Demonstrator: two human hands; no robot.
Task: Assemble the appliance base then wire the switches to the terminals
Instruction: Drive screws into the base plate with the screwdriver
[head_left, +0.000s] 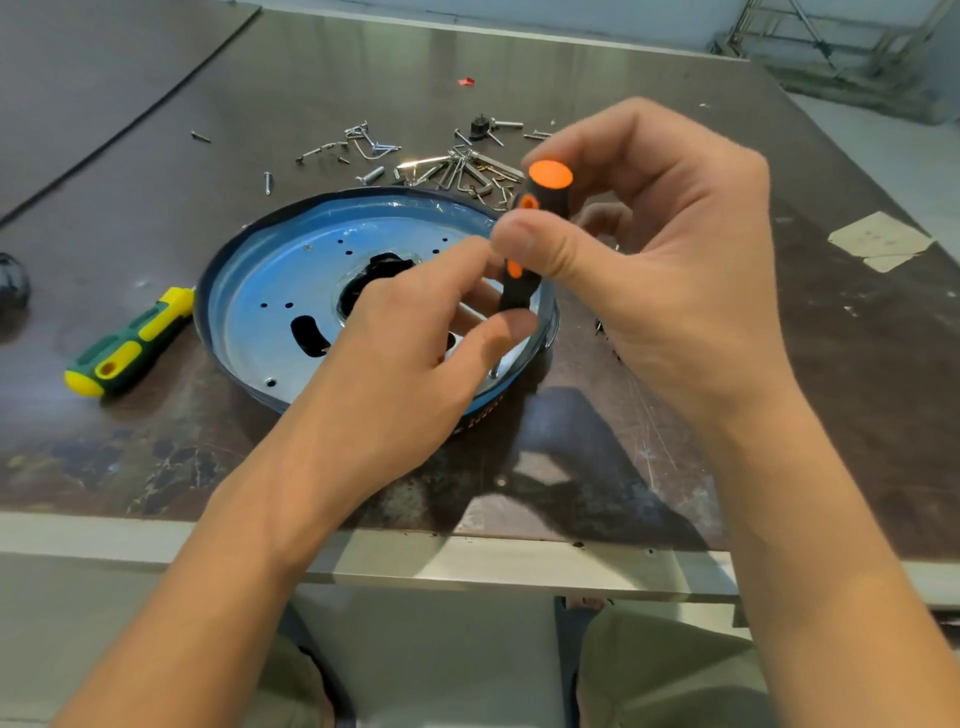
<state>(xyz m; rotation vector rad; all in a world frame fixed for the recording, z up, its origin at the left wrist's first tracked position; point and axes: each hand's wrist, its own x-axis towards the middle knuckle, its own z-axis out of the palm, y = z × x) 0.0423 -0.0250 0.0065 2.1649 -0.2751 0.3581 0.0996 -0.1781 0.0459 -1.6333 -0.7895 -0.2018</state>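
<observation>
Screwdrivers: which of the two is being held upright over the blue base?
The black-and-orange screwdriver, pinched by the right hand and left hand; the green-and-yellow screwdriver lies flat on the table.

Plenty of open desk (156, 467) along the near edge and across the far left. The middle is blocked by the round base (270, 270). Over its right half the left hand (405, 353) and right hand (665, 249) hold the orange-black screwdriver (519, 291) upright. A green-yellow screwdriver (130, 343) lies just left of the base. Loose screws and clips (452, 166) clutter the far side, and paper scraps (878, 241) sit out on the right.
</observation>
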